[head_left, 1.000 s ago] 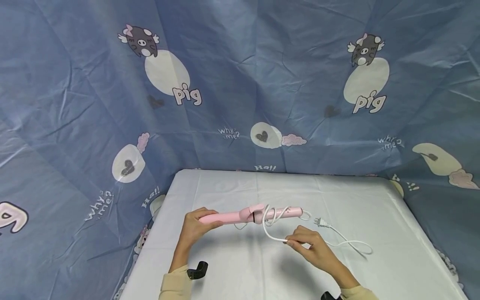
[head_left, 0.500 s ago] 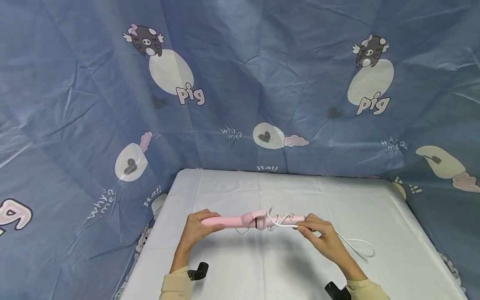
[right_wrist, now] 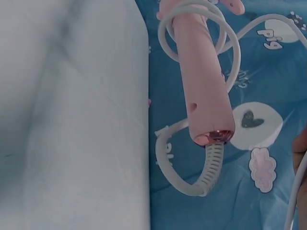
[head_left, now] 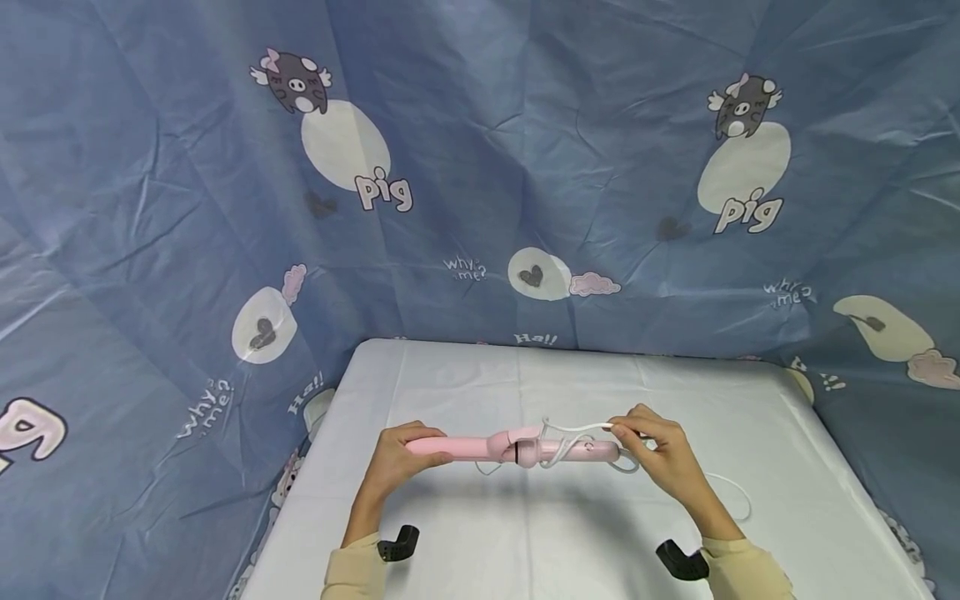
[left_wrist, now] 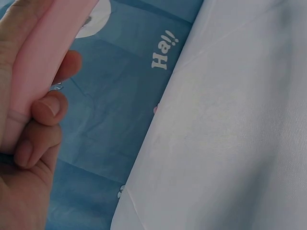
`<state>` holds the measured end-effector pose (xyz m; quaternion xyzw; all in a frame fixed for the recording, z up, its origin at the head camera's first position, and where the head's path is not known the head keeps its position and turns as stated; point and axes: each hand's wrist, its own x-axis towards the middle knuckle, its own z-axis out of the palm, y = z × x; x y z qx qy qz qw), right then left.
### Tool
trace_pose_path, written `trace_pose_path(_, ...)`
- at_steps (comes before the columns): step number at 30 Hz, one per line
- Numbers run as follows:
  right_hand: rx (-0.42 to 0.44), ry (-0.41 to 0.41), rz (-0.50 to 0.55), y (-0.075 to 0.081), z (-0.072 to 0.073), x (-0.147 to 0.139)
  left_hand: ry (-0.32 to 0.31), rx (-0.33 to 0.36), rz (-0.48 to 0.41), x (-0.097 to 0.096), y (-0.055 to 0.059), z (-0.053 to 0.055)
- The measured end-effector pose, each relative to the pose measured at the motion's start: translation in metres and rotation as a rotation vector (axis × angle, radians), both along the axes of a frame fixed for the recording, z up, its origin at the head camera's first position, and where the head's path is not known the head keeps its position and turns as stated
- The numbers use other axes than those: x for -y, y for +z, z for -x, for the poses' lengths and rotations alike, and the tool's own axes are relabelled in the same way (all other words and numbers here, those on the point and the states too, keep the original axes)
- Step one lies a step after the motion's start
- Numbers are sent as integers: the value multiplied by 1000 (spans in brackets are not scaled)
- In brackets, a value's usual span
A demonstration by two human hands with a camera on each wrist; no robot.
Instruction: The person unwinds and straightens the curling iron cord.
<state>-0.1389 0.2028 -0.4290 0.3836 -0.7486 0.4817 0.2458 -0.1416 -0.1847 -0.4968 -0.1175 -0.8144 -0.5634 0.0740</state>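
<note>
A: Left hand (head_left: 397, 457)?
B: Clamped round one end of a pink plastic curling wand (head_left: 465, 448), which reaches rightward from it, above the white cloth-covered table (head_left: 480, 542). Likely to steady it.
A: Right hand (head_left: 662, 454)?
B: Thumb and fingers together, pinching a thin white plastic cord (right_wrist: 184, 188) near the wand's other end, probably controlling slack. Cord loops circle the handle between the hands.
A: Containers?
B: None seen. Blue printed cloth (head_left: 450, 125) beyond both hands.

Head view bright, wrist views dimmer; soft shadows (head_left: 600, 517) on table (head_left: 465, 387).
</note>
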Motion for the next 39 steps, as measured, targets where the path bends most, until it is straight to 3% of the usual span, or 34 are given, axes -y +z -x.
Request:
trace_pose_path(8, 18, -54, -15, 1, 13, -5, 23, -7, -7, 5, -27, 12)
trace_pose_path(14, 94, -90, -34, -8, 25, -13, 1, -41, -21, 9, -29, 13)
trace_pose_path(20, 166, -141, -77, 1, 25, -13, -9, -50, -25, 9, -31, 13)
trace_pose_path(24, 181, -159, -77, -5, 30, -15, -7, -42, -18, 9, -31, 12)
trace_pose_path(31, 220, -178, -73, -39, 50, -25, -13, -58, 5, 11, -28, 10)
trace_pose_path(39, 225, -172, -74, -55, 62, -31, -44, -94, -6, 10, 0, -2)
